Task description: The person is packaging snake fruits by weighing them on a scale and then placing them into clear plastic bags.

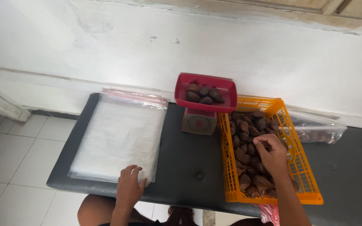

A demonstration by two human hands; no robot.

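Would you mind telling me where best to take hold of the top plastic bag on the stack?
Probably at the near edge of the plastic bag stack, coming from the front: the left hand rests there, and the bags lie flat.

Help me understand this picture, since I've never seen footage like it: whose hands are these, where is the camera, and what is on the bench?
The single picture comes from a camera worn on a person's head, looking down at their own bare hands. The left hand rests its fingers on a stack of clear plastic bags. The right hand reaches into an orange basket of brown scaly fruits, fingers curled on one. Behind stands a small scale with a red tray holding a few fruits. Everything sits on a dark padded bench.
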